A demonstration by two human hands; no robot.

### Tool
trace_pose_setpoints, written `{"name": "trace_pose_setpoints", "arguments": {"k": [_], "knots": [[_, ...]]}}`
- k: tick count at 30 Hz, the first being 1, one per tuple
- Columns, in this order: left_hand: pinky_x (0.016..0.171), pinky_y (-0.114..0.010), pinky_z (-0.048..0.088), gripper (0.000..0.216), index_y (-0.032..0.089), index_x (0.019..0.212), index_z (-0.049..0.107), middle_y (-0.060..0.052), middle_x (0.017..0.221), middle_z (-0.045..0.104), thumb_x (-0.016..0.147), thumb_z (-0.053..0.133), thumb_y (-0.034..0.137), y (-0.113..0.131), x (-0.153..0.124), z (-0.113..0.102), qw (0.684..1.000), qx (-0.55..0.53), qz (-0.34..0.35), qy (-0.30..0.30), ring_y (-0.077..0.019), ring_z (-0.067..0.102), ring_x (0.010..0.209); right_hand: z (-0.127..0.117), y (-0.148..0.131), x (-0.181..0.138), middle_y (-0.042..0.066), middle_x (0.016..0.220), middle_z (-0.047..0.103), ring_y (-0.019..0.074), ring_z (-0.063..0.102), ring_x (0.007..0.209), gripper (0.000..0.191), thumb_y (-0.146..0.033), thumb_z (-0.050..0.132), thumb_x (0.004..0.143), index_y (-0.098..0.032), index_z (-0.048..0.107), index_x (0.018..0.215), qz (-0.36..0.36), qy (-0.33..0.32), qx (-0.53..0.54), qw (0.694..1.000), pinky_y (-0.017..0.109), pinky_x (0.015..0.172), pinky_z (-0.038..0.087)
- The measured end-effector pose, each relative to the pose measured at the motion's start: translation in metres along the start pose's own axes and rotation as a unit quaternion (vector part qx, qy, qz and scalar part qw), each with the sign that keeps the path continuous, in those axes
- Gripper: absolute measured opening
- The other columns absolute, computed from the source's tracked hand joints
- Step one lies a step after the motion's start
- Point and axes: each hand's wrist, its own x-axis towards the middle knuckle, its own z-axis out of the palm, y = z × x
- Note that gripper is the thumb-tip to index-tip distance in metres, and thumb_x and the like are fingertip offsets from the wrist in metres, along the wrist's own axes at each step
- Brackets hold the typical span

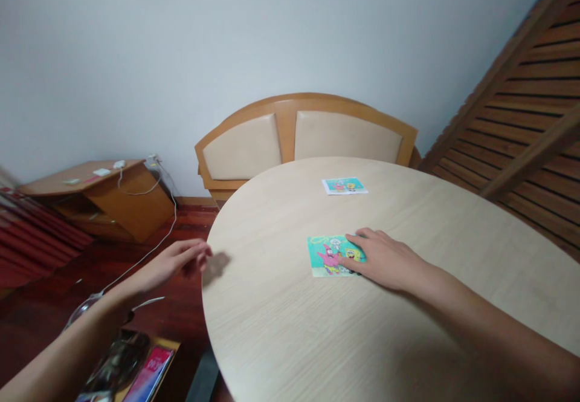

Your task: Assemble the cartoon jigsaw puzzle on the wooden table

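My right hand [380, 257] lies on the right part of a colourful cartoon picture card [324, 257] on the table. Its thumb and fingers are spread on the card and cover the right side of it. The card shows a pink starfish and a yellow sponge figure on turquoise. My left hand [188, 257] hovers by the left edge of the table, fingers loosely curled, with nothing visible in them. Farther back lies a smaller picture [345, 185] with similar figures and a white border, apart from both hands.
The round pale wooden table [281, 329] has a padded headboard [285, 130] behind it. A wooden desk [131, 202] with white cables is at left. Below my left arm, a phone or its box [151, 369] lies among other items. Slatted wood [521, 106] leans at right.
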Motion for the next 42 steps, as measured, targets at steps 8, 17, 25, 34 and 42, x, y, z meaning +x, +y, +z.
{"name": "trace_pose_setpoints", "arguments": {"k": [8,17,25,34,42], "knots": [[0.112,-0.052,0.039,0.102,0.013,0.154,0.035,-0.023,0.151,0.047,0.076,0.071,0.069,0.129,0.106,0.094,0.926,0.112,0.310,-0.181,-0.0383,0.049,0.135,0.010,0.012,0.009,0.016,0.121,0.063,0.0361,0.059,0.112,0.071,-0.071,0.066,0.078,-0.021,0.067,0.129,-0.009,0.075,0.035,0.997,0.047,0.096,0.049],[0.112,-0.054,0.038,0.111,0.012,0.147,0.044,-0.022,0.136,0.050,0.058,0.089,0.060,0.160,0.147,0.159,0.904,0.120,0.379,-0.159,-0.0391,0.048,0.127,0.022,0.037,0.017,0.011,0.105,0.066,0.0288,0.060,0.104,0.044,-0.046,0.081,0.074,-0.017,0.070,0.105,0.016,0.121,0.174,0.977,0.039,0.093,0.047],[0.116,-0.049,0.037,0.109,0.017,0.153,0.034,-0.017,0.138,0.041,0.064,0.089,0.048,0.148,0.137,0.162,0.894,-0.013,0.408,-0.182,-0.0337,0.047,0.131,0.019,0.034,0.015,0.005,0.089,0.072,0.0213,0.066,0.087,0.016,-0.028,0.068,0.077,-0.017,0.067,0.089,-0.012,0.085,0.389,0.917,0.034,0.082,0.050],[0.109,-0.049,0.042,0.094,0.016,0.151,0.040,-0.017,0.139,0.057,0.072,0.085,0.041,0.151,0.140,0.169,0.920,-0.034,0.367,-0.134,-0.0330,0.055,0.124,0.008,0.028,0.011,0.004,0.089,0.070,0.0182,0.064,0.082,0.026,-0.038,0.075,0.078,-0.017,0.067,0.092,-0.048,0.131,0.526,0.839,0.032,0.076,0.051],[0.086,-0.033,0.052,0.056,0.014,0.124,0.060,-0.008,0.107,0.069,0.076,0.081,0.033,0.160,0.140,0.179,0.923,-0.173,0.305,-0.156,-0.0211,0.063,0.094,0.020,0.019,0.013,0.009,0.114,0.068,0.0188,0.065,0.093,0.036,-0.039,0.074,0.083,-0.021,0.065,0.113,-0.066,0.163,0.588,0.790,0.033,0.081,0.055]]}}
